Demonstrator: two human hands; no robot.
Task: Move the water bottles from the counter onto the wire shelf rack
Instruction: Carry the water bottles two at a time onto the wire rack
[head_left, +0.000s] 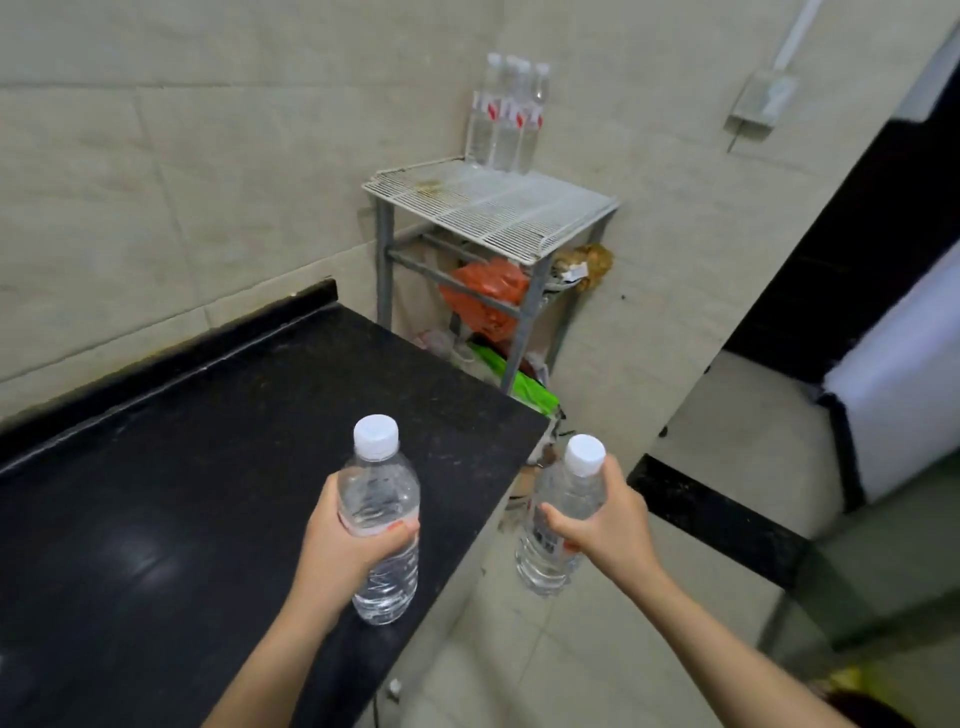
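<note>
Left hand (340, 540) clamped around left bottle (382, 519): clear plastic, white cap, clear water inside; held upright above the counter (182, 467) near its right edge. Right hand (605, 525) wrapped tight on right bottle (558, 519), same type, tilted slightly, held off the counter's end, over the floor (519, 649).

Rack (493, 208) stands in the corner past the counter's far end, against the tiled wall (208, 156). Its top wire shelf carries shelf bottles (506, 117), a tight cluster at the back corner, upright, red-and-white labels; exact count cannot be told. The rest of that shelf is bare wire.

Below the shelf: orange bag (485, 299), green packet (530, 387), brown item (584, 265) to the right.
</note>
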